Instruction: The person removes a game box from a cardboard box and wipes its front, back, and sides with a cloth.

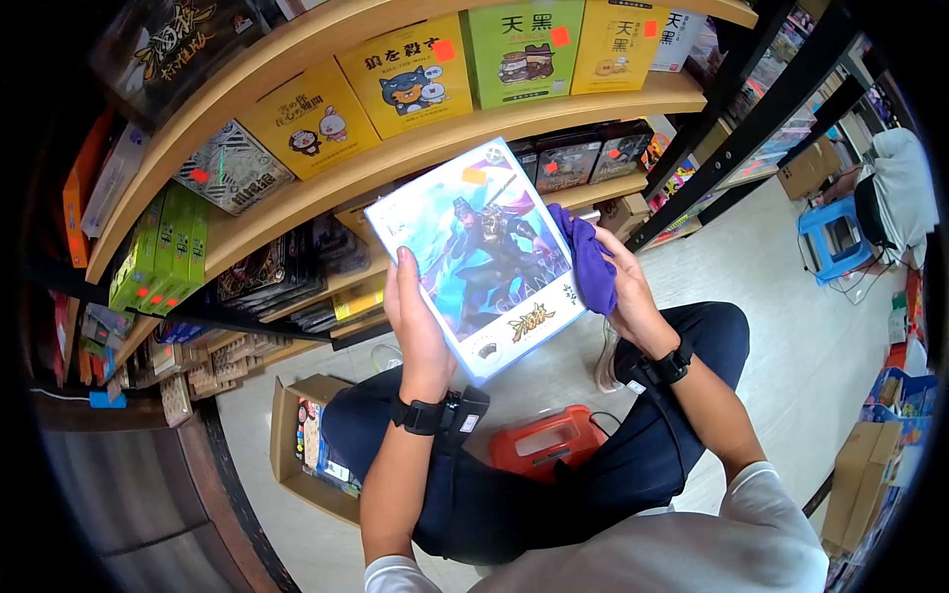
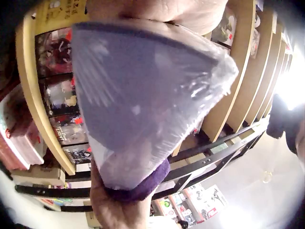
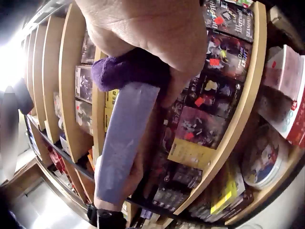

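A shrink-wrapped board game box (image 1: 494, 257), with an armoured figure on its front and an orange sticker, is held tilted before the shelves. My left hand (image 1: 420, 321) grips its left edge, thumb on the front. At the opposite edge, my right hand (image 1: 633, 296) holds a bunched purple cloth (image 1: 590, 262) against the box. Loose clear wrap sticks out at one corner of the box (image 2: 147, 90) in the left wrist view. The right wrist view shows the cloth (image 3: 128, 71) pressed between that palm and the narrow side of the box.
Wooden shelves (image 1: 415, 148) full of boxed games curve across the front. An open carton (image 1: 287, 435) stands on the floor at the left, and an orange-red plastic object (image 1: 544, 440) lies between the legs. Farther right are a blue stool (image 1: 835, 237) and stacked cartons (image 1: 860, 484).
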Demonstrator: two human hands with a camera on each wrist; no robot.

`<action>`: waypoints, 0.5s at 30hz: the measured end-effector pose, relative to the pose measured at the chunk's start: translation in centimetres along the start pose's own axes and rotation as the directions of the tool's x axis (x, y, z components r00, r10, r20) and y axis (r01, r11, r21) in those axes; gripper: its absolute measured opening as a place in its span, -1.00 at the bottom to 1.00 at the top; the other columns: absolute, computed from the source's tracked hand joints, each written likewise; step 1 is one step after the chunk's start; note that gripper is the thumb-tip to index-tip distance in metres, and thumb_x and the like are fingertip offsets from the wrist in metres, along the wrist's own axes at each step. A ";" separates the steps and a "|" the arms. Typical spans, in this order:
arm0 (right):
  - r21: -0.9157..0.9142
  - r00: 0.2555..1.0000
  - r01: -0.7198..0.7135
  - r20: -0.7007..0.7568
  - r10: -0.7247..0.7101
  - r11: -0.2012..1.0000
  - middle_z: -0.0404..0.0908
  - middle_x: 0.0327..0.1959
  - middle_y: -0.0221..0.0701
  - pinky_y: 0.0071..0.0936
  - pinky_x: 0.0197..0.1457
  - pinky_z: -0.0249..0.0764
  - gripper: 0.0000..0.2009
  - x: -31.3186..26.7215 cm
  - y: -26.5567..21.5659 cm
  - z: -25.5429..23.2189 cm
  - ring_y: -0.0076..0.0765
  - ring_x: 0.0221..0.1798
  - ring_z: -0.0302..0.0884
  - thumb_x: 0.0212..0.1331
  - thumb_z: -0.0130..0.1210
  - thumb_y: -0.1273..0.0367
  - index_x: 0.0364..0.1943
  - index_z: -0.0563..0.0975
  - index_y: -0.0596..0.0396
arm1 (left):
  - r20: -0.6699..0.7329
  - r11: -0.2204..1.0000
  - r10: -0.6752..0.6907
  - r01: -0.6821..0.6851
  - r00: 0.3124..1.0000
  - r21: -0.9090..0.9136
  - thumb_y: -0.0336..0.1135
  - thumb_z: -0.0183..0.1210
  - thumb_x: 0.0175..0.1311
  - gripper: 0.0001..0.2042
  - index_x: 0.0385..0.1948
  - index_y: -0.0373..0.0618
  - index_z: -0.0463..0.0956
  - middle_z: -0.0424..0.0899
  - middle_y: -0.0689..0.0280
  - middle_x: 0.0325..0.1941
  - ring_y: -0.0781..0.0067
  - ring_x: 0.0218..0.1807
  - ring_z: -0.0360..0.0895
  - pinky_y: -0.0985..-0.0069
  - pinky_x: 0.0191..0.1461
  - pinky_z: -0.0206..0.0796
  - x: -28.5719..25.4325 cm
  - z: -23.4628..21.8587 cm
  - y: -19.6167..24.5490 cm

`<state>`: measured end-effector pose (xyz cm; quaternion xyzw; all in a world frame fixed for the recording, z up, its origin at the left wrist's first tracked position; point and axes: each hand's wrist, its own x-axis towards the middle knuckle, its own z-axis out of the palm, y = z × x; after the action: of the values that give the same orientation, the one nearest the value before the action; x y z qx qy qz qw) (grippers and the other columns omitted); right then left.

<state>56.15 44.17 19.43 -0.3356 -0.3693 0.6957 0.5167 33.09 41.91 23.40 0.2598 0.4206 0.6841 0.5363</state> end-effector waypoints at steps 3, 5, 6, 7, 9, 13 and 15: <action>0.178 0.995 -0.046 -0.074 0.060 0.983 0.50 0.15 -0.35 -0.52 0.21 0.43 -0.63 0.0 1.4 0.1 -0.47 0.10 0.51 0.41 -0.17 0.35 0.25 0.31 0.16 | -0.033 0.999 0.037 -0.036 0.999 0.012 -0.04 -0.12 0.47 -0.57 0.06 -0.28 0.37 0.56 0.18 -0.01 0.43 -0.03 0.55 0.50 0.00 0.41 -0.2 0.2 -0.6; 0.319 0.972 -0.149 -0.129 0.199 0.936 0.52 0.12 -0.32 -0.45 0.20 0.47 -0.66 -0.2 2.3 0.1 -0.39 0.10 0.53 0.41 -0.24 0.35 0.17 0.37 0.17 | 0.006 0.991 0.097 -0.097 0.995 0.095 -0.14 -0.13 0.49 -0.61 0.11 -0.29 0.33 0.52 0.20 0.03 0.48 0.02 0.49 0.51 0.09 0.33 -0.3 0.1 -1.1; 0.379 0.957 -0.194 -0.131 0.260 0.905 0.53 0.11 -0.32 -0.45 0.20 0.46 -0.67 -0.3 3.1 -0.2 -0.39 0.10 0.53 0.41 -0.24 0.36 0.16 0.38 0.18 | 0.026 0.982 0.126 -0.128 0.992 0.136 -0.19 -0.14 0.50 -0.63 0.14 -0.30 0.31 0.50 0.21 0.05 0.51 0.04 0.46 0.51 0.13 0.29 -0.4 0.1 -1.2; 0.437 0.939 -0.236 -0.128 0.320 0.868 0.54 0.11 -0.31 -0.44 0.21 0.46 -0.67 -0.3 3.9 -0.5 -0.38 0.10 0.53 0.40 -0.24 0.37 0.15 0.39 0.19 | 0.037 0.977 0.154 -0.158 0.987 0.142 -0.25 -0.10 0.49 -0.65 0.15 -0.31 0.30 0.50 0.22 0.04 0.55 0.05 0.43 0.54 0.14 0.26 -0.5 0.3 -1.2; 0.512 0.910 -0.276 -0.134 0.393 0.814 0.58 -0.02 -0.33 -0.46 0.15 0.50 -0.72 -0.5 4.7 -0.4 -0.37 0.00 0.57 0.39 -0.29 0.41 0.00 0.44 0.21 | 0.081 0.936 0.251 -0.263 0.965 0.233 -0.28 -0.09 0.47 -0.66 0.13 -0.31 0.30 0.50 0.22 0.04 0.56 0.03 0.42 0.56 0.13 0.24 -1.2 0.9 -1.1; 0.518 0.901 -0.250 -0.185 0.393 0.818 0.58 -0.01 -0.34 -0.37 0.18 0.45 -0.68 -0.9 6.0 -0.7 -0.34 0.02 0.55 0.37 -0.25 0.30 0.00 0.47 0.16 | 0.135 0.916 0.302 -0.327 0.944 0.232 -0.31 -0.04 0.44 -0.67 0.11 -0.33 0.28 0.50 0.23 0.00 0.56 0.01 0.40 0.56 0.12 0.22 -2.0 1.4 -1.2; 0.521 0.916 -0.221 -0.180 0.359 0.825 0.59 0.01 -0.36 -0.35 0.18 0.45 -0.65 -1.2 6.8 -1.1 -0.33 0.02 0.56 0.38 -0.19 0.21 0.03 0.48 0.13 | 0.152 0.914 0.313 -0.341 0.938 0.221 -0.30 -0.04 0.43 -0.66 0.11 -0.33 0.28 0.50 0.23 0.00 0.55 0.01 0.40 0.55 0.13 0.22 -2.4 1.5 -1.1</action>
<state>54.19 41.91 13.08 -0.3379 -0.0509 0.7848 0.5170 35.55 40.19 23.40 0.4288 0.4207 0.6914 0.4013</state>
